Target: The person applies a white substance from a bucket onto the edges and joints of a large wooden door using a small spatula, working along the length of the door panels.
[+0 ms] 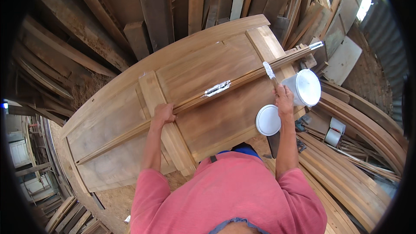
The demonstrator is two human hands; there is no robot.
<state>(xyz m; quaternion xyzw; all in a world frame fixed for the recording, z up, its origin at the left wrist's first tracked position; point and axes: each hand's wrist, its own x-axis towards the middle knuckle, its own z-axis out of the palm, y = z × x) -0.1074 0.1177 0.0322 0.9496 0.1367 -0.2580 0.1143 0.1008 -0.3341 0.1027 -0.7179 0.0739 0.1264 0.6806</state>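
Note:
My left hand [164, 113] is closed round a long, narrow wooden strip [251, 77], which lies aslant across a large panelled wooden door [143, 147]. My right hand [284, 98] grips a small wooden-handled spatula [269, 71], its flat end coated white and raised close to the strip. A shiny white patch [217, 88] sits midway along the strip, and another white patch [316, 45] is at its far right end. Beside my right hand stands a white bucket [298, 87]. Near my right forearm lies a round white lid [268, 120].
Many boards [156, 8] lean upright behind the door. Long planks [342, 169] are stacked at the right, near a fallen white container [333, 136]. A corrugated sheet wall [388, 47] rises at the far right. More wood pieces [65, 214] lie at the lower left.

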